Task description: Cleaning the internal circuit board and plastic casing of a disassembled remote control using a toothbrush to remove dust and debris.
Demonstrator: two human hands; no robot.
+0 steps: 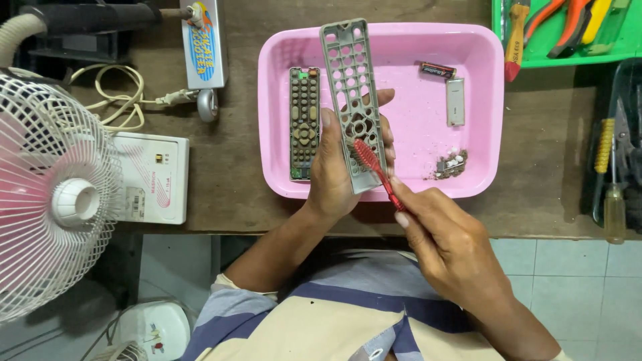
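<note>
My left hand (334, 170) holds a grey remote-control front cover (351, 93) full of button holes, tilted upright over the pink tray (481, 120). My right hand (445, 237) grips a red toothbrush (376, 170), its bristle head resting on the lower part of the cover. Inside the tray, left of the cover, lies the remote's circuit board with its rubber keypad (304, 124). A battery (437, 69), a small grey battery door (455, 101) and a little heap of dirt and small parts (451, 165) lie in the tray's right half.
A white fan (53, 194) stands at the left, beside a white box unit (152, 177) with a coiled cord (114, 93). A green tray of pliers and tools (568, 30) sits at the top right. Screwdrivers (612, 180) lie at the right edge of the brown table.
</note>
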